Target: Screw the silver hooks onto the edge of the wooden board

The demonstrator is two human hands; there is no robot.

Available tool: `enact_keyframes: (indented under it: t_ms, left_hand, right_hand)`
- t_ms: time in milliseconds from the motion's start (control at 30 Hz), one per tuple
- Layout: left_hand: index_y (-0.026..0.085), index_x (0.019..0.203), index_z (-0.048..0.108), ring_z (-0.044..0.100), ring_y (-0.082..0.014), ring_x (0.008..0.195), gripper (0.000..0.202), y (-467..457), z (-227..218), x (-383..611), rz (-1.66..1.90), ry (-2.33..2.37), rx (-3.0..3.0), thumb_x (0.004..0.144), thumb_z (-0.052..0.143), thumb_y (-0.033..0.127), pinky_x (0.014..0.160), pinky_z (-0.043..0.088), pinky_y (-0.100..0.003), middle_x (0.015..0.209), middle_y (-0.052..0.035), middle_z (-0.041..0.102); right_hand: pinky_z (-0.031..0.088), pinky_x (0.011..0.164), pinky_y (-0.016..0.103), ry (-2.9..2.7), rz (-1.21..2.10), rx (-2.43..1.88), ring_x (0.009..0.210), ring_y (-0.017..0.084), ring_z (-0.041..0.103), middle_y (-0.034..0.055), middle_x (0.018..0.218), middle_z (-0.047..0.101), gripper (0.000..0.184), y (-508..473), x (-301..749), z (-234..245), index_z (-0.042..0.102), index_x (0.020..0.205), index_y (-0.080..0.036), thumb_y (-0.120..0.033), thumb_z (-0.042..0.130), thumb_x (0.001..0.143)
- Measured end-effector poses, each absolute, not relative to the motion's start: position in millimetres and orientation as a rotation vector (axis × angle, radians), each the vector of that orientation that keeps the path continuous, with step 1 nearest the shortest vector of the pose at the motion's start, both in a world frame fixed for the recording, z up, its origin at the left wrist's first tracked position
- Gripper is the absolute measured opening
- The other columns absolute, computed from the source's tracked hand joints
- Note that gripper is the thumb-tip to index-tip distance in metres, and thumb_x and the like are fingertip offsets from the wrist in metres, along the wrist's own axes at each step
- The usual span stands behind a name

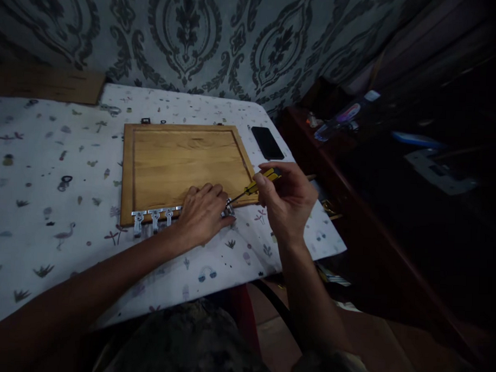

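Gripping yel./blk screwdriver (252, 186), R hand (288, 201); L hand (201, 212) on grainy rect. wood panel (183, 165).

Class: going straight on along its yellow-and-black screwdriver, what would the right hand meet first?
Probably the silver metal fitting beside the left hand, where the screwdriver appears to end; exact depth is unclear.

My left hand (202, 214) and right hand (287, 203) are bare, as are my slim forearms (106, 279). I wear dark clothing (181, 344) with a blotchy, camouflage-like pattern in murky green-brown and near-black. Similar patchy cloth (331, 369) shows below my right forearm, too dim to tell whether it's a sleeve.
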State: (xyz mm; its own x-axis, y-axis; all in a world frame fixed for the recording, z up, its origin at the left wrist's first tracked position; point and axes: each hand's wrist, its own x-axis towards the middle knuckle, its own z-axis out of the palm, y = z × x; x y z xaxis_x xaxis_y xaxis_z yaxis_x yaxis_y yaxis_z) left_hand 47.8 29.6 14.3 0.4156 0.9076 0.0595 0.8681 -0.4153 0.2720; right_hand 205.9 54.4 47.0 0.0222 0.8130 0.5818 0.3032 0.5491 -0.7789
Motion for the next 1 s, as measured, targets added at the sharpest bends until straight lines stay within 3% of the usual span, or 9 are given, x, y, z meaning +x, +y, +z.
enact_keyframes:
  t_ms: [267, 500, 833, 1000]
  left_hand:
    - [0.015, 0.107, 0.065, 0.057, -0.0307, 0.115, 0.033, 30.0, 18.6, 49.1, 0.280, 1.586, 2.441, 0.092, 0.061, 0.044, 0.089, 0.045, -0.045, 0.115, -0.0115, 0.064]
    - [0.015, 0.107, 0.065, 0.057, -0.0304, 0.115, 0.033, 31.2, 18.4, 48.8, 0.263, 1.581, 2.446, 0.092, 0.061, 0.045, 0.088, 0.045, -0.044, 0.114, -0.0113, 0.064]
    - [0.016, 0.113, 0.062, 0.056, -0.0305, 0.115, 0.038, 30.4, 15.5, 48.6, 0.274, 1.600, 2.462, 0.092, 0.062, 0.047, 0.090, 0.045, -0.043, 0.115, -0.0116, 0.064]
    - [0.016, 0.114, 0.061, 0.055, -0.0308, 0.116, 0.039, 30.5, 14.3, 49.2, 0.266, 1.599, 2.452, 0.092, 0.062, 0.047, 0.090, 0.044, -0.044, 0.117, -0.0122, 0.063]
  right_hand:
    - [0.039, 0.046, 0.021, -1.712, 0.564, -1.012, 0.051, 0.006, 0.046, -0.0043, 0.071, 0.058, 0.019, 51.8, 206.6, 52.3, 0.070, 0.096, -0.022, -0.037, 0.073, 0.086]
    - [0.048, 0.050, 0.022, -1.792, 0.686, -0.973, 0.049, 0.007, 0.054, -0.0048, 0.064, 0.056, 0.028, 51.8, 213.1, 59.0, 0.067, 0.112, -0.022, -0.043, 0.058, 0.096]
    - [0.042, 0.037, 0.017, -1.550, 0.807, -0.925, 0.041, 0.003, 0.050, -0.0027, 0.081, 0.070, 0.033, 62.3, 207.5, 50.6, 0.052, 0.086, -0.023, -0.050, 0.069, 0.087]
    - [0.045, 0.040, 0.018, -1.583, 0.854, -0.913, 0.043, 0.004, 0.053, -0.0020, 0.085, 0.070, 0.030, 62.7, 214.0, 51.0, 0.061, 0.105, -0.025, -0.050, 0.066, 0.090]
